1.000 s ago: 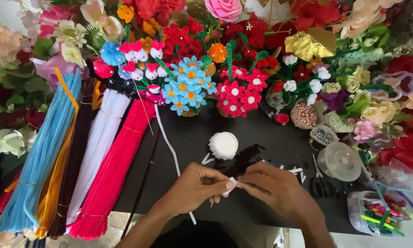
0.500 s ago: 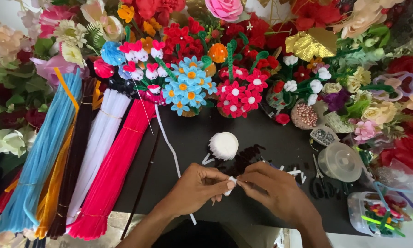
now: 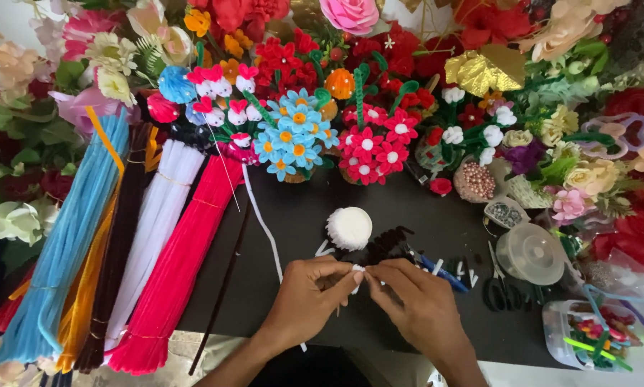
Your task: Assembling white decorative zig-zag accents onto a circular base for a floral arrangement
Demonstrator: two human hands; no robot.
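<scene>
White and fuzzy, the small pipe-cleaner piece (image 3: 358, 270) sits pinched between the fingertips of the left hand (image 3: 309, 299) and the right hand (image 3: 415, 301), both pressing on it from opposite sides (most of it is hidden), over the black table (image 3: 293, 215), near a white pompom (image 3: 349, 228).

Both hands bare: left hand (image 3: 309, 297), right hand (image 3: 418, 304); forearms uncovered, no rings or sleeves visible.

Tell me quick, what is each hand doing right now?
Left hand: closed, fingertips pinching a small white fuzzy piece.
Right hand: closed, fingertips pinching the same white piece from the other side.
</scene>
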